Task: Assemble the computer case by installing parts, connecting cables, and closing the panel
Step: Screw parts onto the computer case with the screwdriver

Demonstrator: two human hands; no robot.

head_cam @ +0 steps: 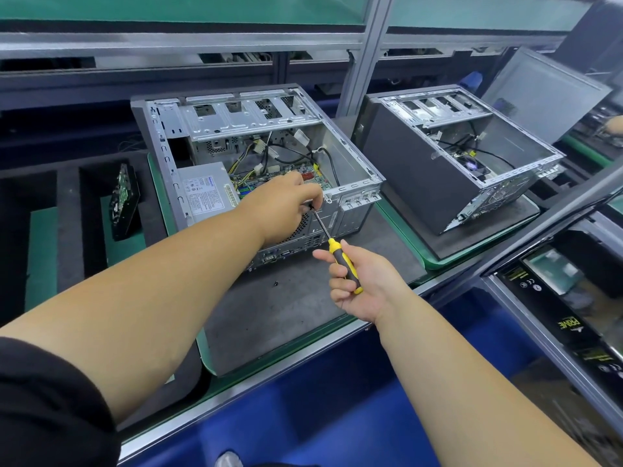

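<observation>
Right hand (pixel 362 284) closed around yellow-and-black screwdriver handle (pixel 345 266), shaft angled up-left. Left hand (pixel 281 205) pinching near its tip, at rear edge of open grey metal computer case (pixel 256 153) lying on dark mat (pixel 286 315).

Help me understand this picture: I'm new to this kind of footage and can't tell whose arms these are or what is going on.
The one picture comes from a camera worn on a person's head, looking down at their own arms. The right hand has its grip closed around a yellow and black screwdriver. The left hand pinches near the screwdriver's tip, at the back edge of an open computer case lying on a grey mat. A small dark screw lies loose on that mat. A second open case sits to the right, and a dark part stands in a foam tray on the left.
</observation>
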